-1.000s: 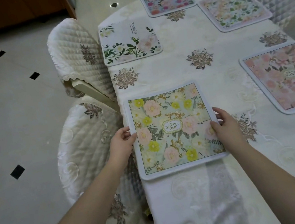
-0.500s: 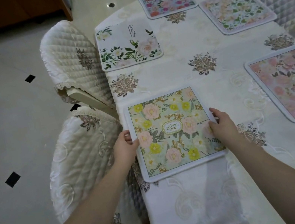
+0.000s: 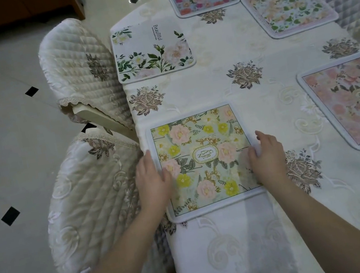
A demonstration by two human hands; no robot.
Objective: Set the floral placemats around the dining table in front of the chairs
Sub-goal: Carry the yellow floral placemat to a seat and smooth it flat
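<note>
The table [image 3: 227, 95] carries a cream embroidered cloth and five floral placemats. Two quilted chairs [image 3: 94, 198] stand along its left edge. The green mat [image 3: 203, 156] lies flat at the near left edge, in front of the nearer chair. The left hand [image 3: 152, 183] rests on its left border, fingers straight and close together. The right hand [image 3: 267, 157] lies on its right border, fingers loosely bent; neither hand clasps the mat.

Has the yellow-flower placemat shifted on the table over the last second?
No clear shift: the placemat still has its far left corner just below the same brown flower print on the tablecloth.
</note>
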